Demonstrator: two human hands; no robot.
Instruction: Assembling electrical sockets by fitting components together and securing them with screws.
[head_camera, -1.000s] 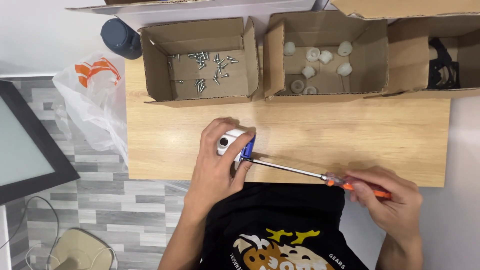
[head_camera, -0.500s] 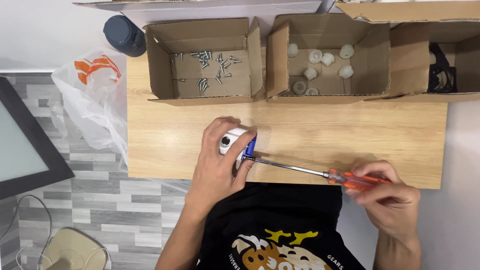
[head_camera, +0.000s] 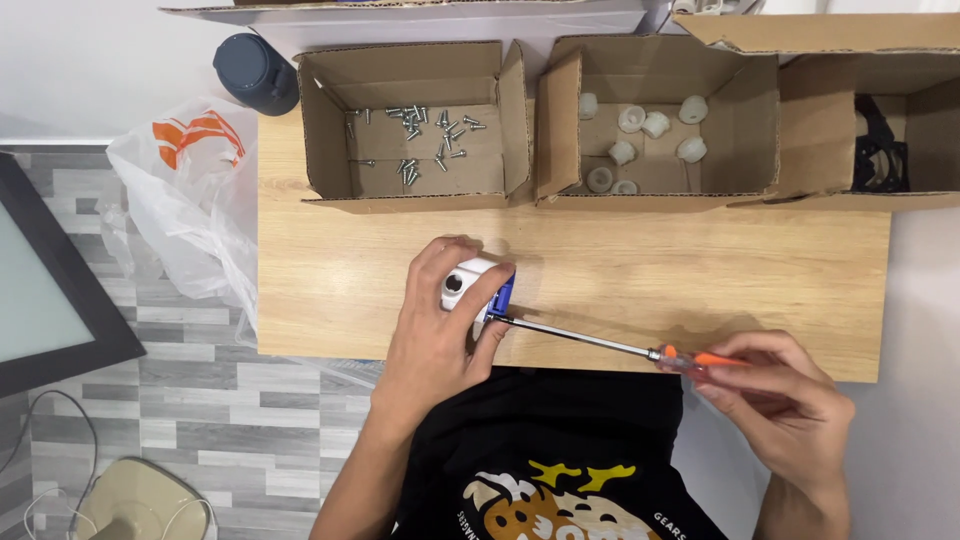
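Little is being changed since the earlier frame: the white and blue part (head_camera: 478, 288) is still being pinned to the wooden table (head_camera: 330, 280) by the left hand (head_camera: 437, 330), while the right hand (head_camera: 778, 395) is seen shifted slightly along the table's near edge, with the screwdriver (head_camera: 600, 343) kept on the same slanting line. The part is being held near the middle of the table, toward its near edge, with the left fingers wrapped closely around it and the thumb pressed beside the blue end. One dark round hole is being shown on its white top. The tip of the single screwdriver is being pressed against the blue end of the part. The orange handle is being pinched by the right fingers, curled narrowly around it just off the near edge.

Three open cardboard boxes are being kept in a row along the far side. Loose metal screws are being held in the left box (head_camera: 330, 160); too many are scattered for a sure count. About seven white round pieces are being held in the middle box (head_camera: 570, 110). Black parts are being held in the right box (head_camera: 810, 140), their number hidden. One white plastic bag (head_camera: 190, 200) with orange print and one dark round container (head_camera: 255, 72) are being left beside the table's left end.
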